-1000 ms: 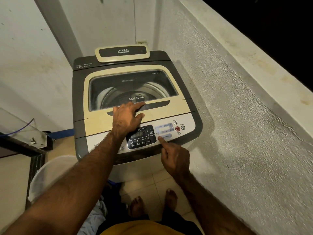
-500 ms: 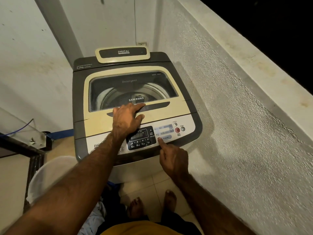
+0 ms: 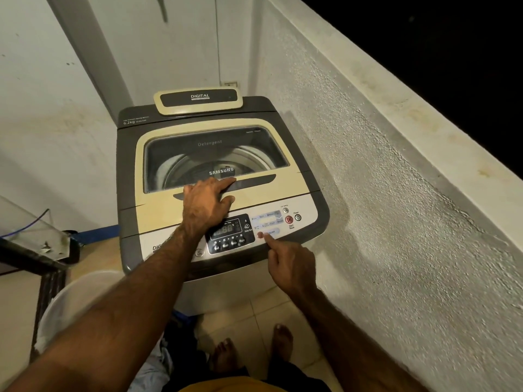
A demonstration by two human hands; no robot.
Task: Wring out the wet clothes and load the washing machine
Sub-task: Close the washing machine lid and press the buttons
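- Washing machine [image 3: 308, 193], a top-loader, stood in the corner on a tiled floor [image 3: 254, 315], between a smooth painted wall [image 3: 56, 108] and a roughcast parapet [image 3: 396, 222].
- Its lid [image 3: 283, 185] was down: yellowed cream plastic around a smoked window [image 3: 175, 154]. A steel drum showed through it, but I could not tell what was inside.
- Left hand [image 3: 206, 205] rested on the lid's dark handle recess [image 3: 254, 181]. Its grip was slack, fingers laid out nearly straight, clasping nothing.
- Right hand [image 3: 293, 264] had the index finger out, its tip at the left end of the pale Program button [image 3: 271, 232]. The other fingers were folded in and the grip was empty.
- The lit display [image 3: 226, 230] and the red start button [image 3: 288, 220] sat close on either side, both small, glossy and crowded.
- Pale cloth [image 3: 152, 369] lay by the person's legs, near a white tub [image 3: 70, 301]. I could not tell whether it was wet.
- Risk: damp fingers on the slick panel might slide to a neighbouring key and set the wrong cycle.
- Risk: with the lid down, starting now would likely leave that cloth unwashed.
- Risk: drips on smooth tile under bare feet could cause a slip.
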